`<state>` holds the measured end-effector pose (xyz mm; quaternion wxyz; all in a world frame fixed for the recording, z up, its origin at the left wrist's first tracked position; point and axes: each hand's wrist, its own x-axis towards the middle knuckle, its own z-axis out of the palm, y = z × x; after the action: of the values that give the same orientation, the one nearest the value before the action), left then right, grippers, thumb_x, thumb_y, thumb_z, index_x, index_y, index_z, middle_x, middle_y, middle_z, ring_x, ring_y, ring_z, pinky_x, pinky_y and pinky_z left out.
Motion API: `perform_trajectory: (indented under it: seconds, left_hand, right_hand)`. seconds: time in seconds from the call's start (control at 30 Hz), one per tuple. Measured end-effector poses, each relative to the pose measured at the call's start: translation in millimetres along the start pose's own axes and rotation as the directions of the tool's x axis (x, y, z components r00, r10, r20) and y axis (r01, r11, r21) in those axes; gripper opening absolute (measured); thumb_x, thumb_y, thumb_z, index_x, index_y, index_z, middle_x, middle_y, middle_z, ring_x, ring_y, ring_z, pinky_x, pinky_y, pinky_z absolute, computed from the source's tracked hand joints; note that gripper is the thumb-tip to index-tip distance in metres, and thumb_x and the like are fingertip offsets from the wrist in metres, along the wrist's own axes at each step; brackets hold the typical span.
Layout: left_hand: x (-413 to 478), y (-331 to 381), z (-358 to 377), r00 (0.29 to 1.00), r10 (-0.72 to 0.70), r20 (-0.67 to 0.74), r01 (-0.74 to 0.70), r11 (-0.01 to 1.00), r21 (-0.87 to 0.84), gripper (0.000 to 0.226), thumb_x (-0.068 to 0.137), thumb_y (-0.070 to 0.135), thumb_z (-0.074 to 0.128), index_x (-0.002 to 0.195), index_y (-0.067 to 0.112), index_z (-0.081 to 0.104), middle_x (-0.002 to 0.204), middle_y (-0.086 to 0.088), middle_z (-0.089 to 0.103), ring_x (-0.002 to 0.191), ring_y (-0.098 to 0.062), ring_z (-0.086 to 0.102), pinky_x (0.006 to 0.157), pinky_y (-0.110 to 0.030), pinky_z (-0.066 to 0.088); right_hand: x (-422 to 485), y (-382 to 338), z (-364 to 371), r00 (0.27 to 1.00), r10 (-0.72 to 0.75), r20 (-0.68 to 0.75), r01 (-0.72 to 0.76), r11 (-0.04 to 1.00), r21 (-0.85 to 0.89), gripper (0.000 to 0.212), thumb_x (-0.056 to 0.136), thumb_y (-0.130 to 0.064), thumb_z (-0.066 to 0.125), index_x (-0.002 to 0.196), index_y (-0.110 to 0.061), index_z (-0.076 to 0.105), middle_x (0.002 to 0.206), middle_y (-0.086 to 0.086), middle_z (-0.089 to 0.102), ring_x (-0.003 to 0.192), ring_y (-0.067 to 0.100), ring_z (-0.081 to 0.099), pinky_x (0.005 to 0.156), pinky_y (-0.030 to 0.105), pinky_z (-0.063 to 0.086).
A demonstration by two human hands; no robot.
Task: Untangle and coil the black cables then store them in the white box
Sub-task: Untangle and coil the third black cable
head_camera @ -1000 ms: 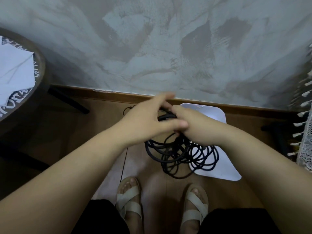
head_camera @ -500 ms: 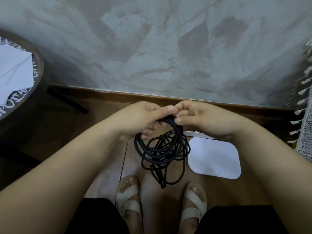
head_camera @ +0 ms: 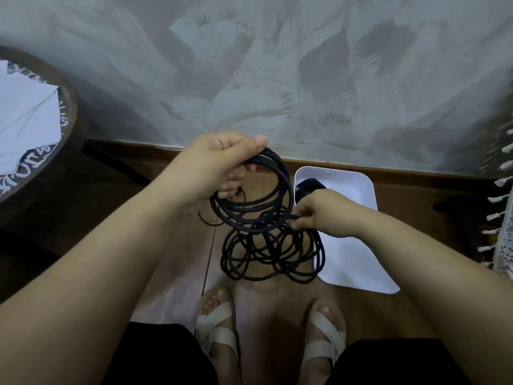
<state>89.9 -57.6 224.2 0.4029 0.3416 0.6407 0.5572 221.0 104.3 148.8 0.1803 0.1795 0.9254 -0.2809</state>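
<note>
While a neat set of loops is gripped in the left hand (head_camera: 222, 165), raised above the wooden floor (head_camera: 177, 245), the coiling is judged to be only partly done. The coiled part of the black cable (head_camera: 280, 190) is clasped between thumb and curled fingers, and its rings hang open below the fist. A strand at the lower edge of those rings is pinched by the right hand (head_camera: 322, 213), apparently to feed the next turn. Beneath both hands a loose tangle (head_camera: 272, 259) of overlapping loops lies on the floor, its right side resting over the edge of a white lid or panel (head_camera: 358, 262); that length has yet to be sorted and wound. Near the wall the white box (head_camera: 349, 182) is seen, open, with a dark bundle (head_camera: 308, 187) already lying inside it, probably a cable stored there, though it is partly hidden by the right hand. Nothing held in the hands has been placed in the box yet.
</note>
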Motion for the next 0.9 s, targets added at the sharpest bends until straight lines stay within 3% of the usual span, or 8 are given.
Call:
perform_trajectory:
  seconds: [0.13, 0.23, 0.33, 0.53, 0.6, 0.67, 0.77, 0.9]
  left_hand:
    - [0, 2, -14, 0.995, 0.009, -0.102, -0.015, 0.998, -0.055, 0.033, 0.078, 0.038, 0.054, 0.063, 0.01, 0.046, 0.036, 0.008, 0.031, 0.03, -0.004, 0.024, 0.032, -0.016, 0.023]
    - [0, 1, -26, 0.988, 0.014, -0.152, -0.023, 0.998, -0.055, 0.034, 0.09, 0.032, 0.051, 0.064, 0.01, 0.046, 0.036, 0.009, 0.03, 0.029, -0.004, 0.024, 0.032, -0.016, 0.022]
    - [-2, 2, -31, 0.984, 0.018, -0.175, -0.028, 0.998, -0.056, 0.033, 0.088, 0.032, 0.052, 0.064, 0.01, 0.046, 0.035, 0.009, 0.029, 0.028, -0.004, 0.023, 0.031, -0.015, 0.022]
    - [-5, -1, -19, 0.987, 0.025, -0.157, -0.039, 0.996, -0.086, 0.033, 0.083, 0.033, 0.054, 0.061, 0.009, 0.045, 0.036, 0.009, 0.029, 0.029, -0.005, 0.022, 0.033, -0.015, 0.02]
    - [-4, -2, -14, 0.988, 0.034, -0.152, -0.05, 0.993, -0.103, 0.033, 0.086, 0.03, 0.052, 0.062, 0.008, 0.045, 0.036, 0.009, 0.028, 0.029, -0.005, 0.022, 0.033, -0.015, 0.019]
    - [-3, -3, -9, 0.988, 0.041, -0.147, -0.06, 0.991, -0.121, 0.034, 0.089, 0.028, 0.05, 0.062, 0.008, 0.044, 0.036, 0.009, 0.028, 0.029, -0.005, 0.023, 0.033, -0.016, 0.019]
    - [-3, -2, -5, 0.989, 0.056, -0.136, -0.077, 0.985, -0.156, 0.033, 0.078, 0.036, 0.054, 0.061, 0.009, 0.045, 0.037, 0.008, 0.029, 0.029, -0.005, 0.023, 0.034, -0.016, 0.019]
    - [-3, -3, -6, 0.99, 0.074, -0.123, -0.099, 0.971, -0.216, 0.037, 0.085, 0.035, 0.057, 0.057, 0.011, 0.048, 0.037, 0.007, 0.029, 0.029, -0.005, 0.023, 0.034, -0.016, 0.02]
  right_hand:
    - [-4, -3, -6, 0.999, 0.045, -0.015, -0.037, 0.927, 0.374, 0.012, 0.091, -0.026, 0.061, 0.087, -0.019, 0.071, 0.076, -0.008, 0.072, 0.07, -0.002, 0.059, 0.069, 0.018, 0.047]
    - [-4, -4, -11, 0.995, 0.086, -0.047, -0.045, 0.825, 0.563, 0.017, 0.095, -0.022, 0.055, 0.09, -0.013, 0.068, 0.075, -0.004, 0.073, 0.075, 0.009, 0.059, 0.07, 0.02, 0.049]
    - [-3, -5, -15, 0.99, 0.131, -0.058, -0.074, 0.816, 0.573, 0.02, 0.099, -0.022, 0.048, 0.088, -0.014, 0.063, 0.077, -0.003, 0.074, 0.069, 0.008, 0.055, 0.061, 0.016, 0.045]
    - [-3, -8, -19, 0.941, 0.225, -0.252, -0.163, 0.956, 0.246, 0.025, 0.099, -0.023, 0.043, 0.083, -0.009, 0.055, 0.086, 0.013, 0.066, 0.08, 0.029, 0.06, 0.071, 0.035, 0.047]
    - [0, -6, -15, 0.931, 0.288, -0.226, -0.186, 0.903, 0.387, 0.025, 0.099, -0.018, 0.041, 0.08, -0.006, 0.051, 0.093, 0.022, 0.066, 0.087, 0.04, 0.061, 0.086, 0.048, 0.051]
    - [2, -5, -13, 0.923, 0.35, -0.161, -0.172, 0.748, 0.641, 0.024, 0.1, -0.016, 0.04, 0.078, -0.009, 0.046, 0.091, 0.022, 0.062, 0.08, 0.036, 0.062, 0.092, 0.053, 0.049]
    - [2, -1, -12, 0.924, 0.366, -0.112, -0.118, 0.549, 0.827, 0.028, 0.094, -0.012, 0.055, 0.07, -0.014, 0.041, 0.081, 0.012, 0.064, 0.079, 0.027, 0.068, 0.08, 0.043, 0.053]
    - [3, -2, -6, 0.893, 0.403, -0.201, -0.078, 0.577, 0.813, 0.039, 0.075, 0.001, 0.075, 0.069, -0.015, 0.04, 0.057, -0.005, 0.048, 0.053, 0.011, 0.063, 0.06, 0.029, 0.058]
